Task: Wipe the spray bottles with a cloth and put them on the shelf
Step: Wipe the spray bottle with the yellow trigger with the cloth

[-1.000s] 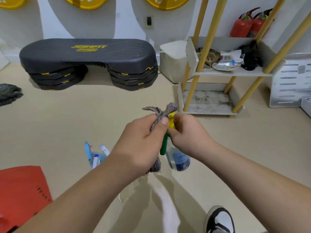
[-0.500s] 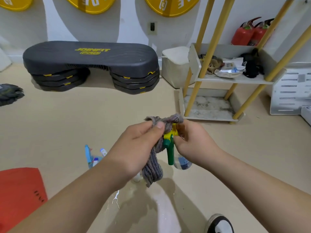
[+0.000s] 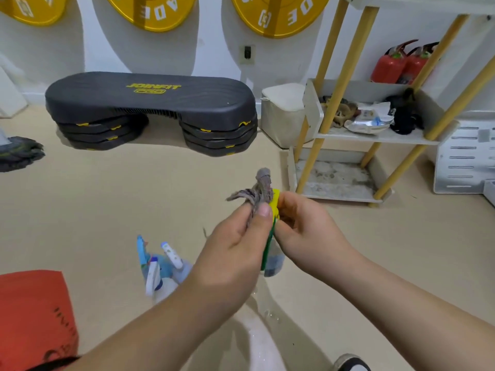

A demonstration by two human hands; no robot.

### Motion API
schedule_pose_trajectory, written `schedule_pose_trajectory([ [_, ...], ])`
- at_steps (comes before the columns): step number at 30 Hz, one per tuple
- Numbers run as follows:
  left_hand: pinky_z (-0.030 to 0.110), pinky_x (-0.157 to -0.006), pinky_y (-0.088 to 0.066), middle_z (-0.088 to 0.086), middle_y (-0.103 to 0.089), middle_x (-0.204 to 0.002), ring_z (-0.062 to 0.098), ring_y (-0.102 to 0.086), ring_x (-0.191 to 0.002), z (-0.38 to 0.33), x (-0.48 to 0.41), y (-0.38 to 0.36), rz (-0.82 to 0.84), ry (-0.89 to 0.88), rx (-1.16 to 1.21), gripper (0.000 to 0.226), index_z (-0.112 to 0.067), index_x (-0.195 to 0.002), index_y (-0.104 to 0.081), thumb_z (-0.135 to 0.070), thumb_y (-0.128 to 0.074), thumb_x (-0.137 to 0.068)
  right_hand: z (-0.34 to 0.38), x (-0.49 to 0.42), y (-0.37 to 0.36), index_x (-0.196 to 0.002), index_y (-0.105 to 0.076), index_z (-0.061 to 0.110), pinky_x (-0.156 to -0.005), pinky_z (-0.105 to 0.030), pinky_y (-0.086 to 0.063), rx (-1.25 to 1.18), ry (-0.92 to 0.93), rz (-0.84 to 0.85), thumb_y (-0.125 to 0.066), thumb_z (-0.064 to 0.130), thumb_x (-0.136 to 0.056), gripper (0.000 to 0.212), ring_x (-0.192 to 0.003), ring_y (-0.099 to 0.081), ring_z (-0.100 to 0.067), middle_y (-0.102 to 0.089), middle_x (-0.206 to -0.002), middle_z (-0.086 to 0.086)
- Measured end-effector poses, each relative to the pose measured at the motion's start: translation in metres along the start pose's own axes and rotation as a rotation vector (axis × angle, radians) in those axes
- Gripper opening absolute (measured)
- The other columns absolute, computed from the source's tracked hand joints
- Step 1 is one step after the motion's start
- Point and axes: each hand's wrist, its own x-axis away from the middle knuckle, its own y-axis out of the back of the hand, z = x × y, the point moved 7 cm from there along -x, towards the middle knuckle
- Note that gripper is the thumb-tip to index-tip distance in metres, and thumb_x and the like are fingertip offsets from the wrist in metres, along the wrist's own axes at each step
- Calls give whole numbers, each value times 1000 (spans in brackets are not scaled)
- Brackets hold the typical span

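Mid-wipe on spray bottle, held in the air between both hands, long axis near upright, yellow head up, body hanging down. Right hand clenched round the neck; left hand pinching cloth against the head. Shelf ahead and right, nearer the right hand. More bottles on floor, lower left.

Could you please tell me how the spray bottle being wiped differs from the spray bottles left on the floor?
The held spray bottle has a yellow-and-green head; the floor bottles have blue and white heads. The held one is off the floor in the right hand, with the cloth in the left hand pressed against its head; the others lie untouched on the floor. All have pale bodies.
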Motion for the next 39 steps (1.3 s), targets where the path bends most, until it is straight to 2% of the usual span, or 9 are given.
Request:
schedule_pose_trajectory([
  [5, 36, -74, -44, -6, -57, -69, 14, -54, -70, 3, -3, 9, -48, -44, -8, 39, -23, -79, -64, -45, -50, -107, -12, -1, 8, -91, -65, 14, -71, -54, -55, 93, -46, 4, -56, 20, -88, 12, -75, -62, -35, -69, -80, -11],
  [7, 42, -88, -53, 0, -75, -87, 23, -71, -87, 7, -7, 9, -39, -7, 42, 34, -24, -93, -71, -46, -50, -108, -14, -1, 10, -95, -65, 12, -72, -56, -56, 94, -59, 27, -51, 22, -85, 19, -79, -63, -39, -70, -84, -15],
  [11, 32, -101, -50, -14, -79, -110, 2, -72, -107, 8, -4, -1, -12, 36, 93, 35, -27, -120, -72, -48, -48, -106, -10, 0, 11, -103, -70, 7, -87, -63, -56, -90, -73, 64, -54, 17, -94, 20, -97, -66, -48, -74, -99, -22],
  [14, 40, -109, -49, -10, -77, -117, 8, -70, -114, 7, -4, -3, -2, 28, 81, 46, -26, -125, -69, -61, -50, -102, -13, 5, 13, -104, -70, -2, -89, -40, -60, -297, -133, 125, -55, 1, -103, 16, -91, -74, -28, -79, -100, -16],
  [18, 59, -107, -49, 20, -73, -111, 37, -70, -108, 2, 2, -3, 36, 10, 82, 57, -11, -111, -69, -64, -52, -98, -22, 11, 17, -100, -72, -2, -95, -35, -56, -414, -201, 210, -60, -3, -101, 12, -95, -73, -19, -79, -99, -12],
  [26, 57, -93, -61, 21, -78, -105, 39, -75, -105, 6, -7, 32, -358, 84, 405, 40, -8, -104, -70, -41, -47, -111, -20, 18, 30, -117, -66, -4, -101, -42, -58, -699, -277, 244, -74, 11, -84, 37, -104, -74, -33, -76, -109, -24],
  [29, 58, -93, -61, 21, -78, -99, 41, -75, -101, 5, -6, 23, -278, 40, 324, 41, -9, -99, -71, -41, -48, -110, -21, 18, 26, -115, -68, -3, -92, -39, -61, -753, -290, 269, -72, 8, -87, 31, -102, -75, -34, -76, -107, -23],
  [33, 41, -75, -56, 14, -73, -85, 17, -66, -77, -8, 5, 9, -157, -145, 122, 41, -14, -92, -67, -44, -47, -110, -18, 16, 20, -123, -66, -7, -102, -43, -57, -754, -292, 294, -69, 12, -87, 40, -112, -71, -33, -72, -118, -24],
  [39, 52, -66, -49, 12, -60, -78, 31, -53, -71, -21, 17, -6, 20, -344, -181, 42, -12, -94, -57, -50, -42, -104, -11, 18, 12, -103, -75, 5, -100, -45, -59, -689, -286, 268, -77, 10, -89, 16, -100, -73, -25, -76, -103, -12],
])
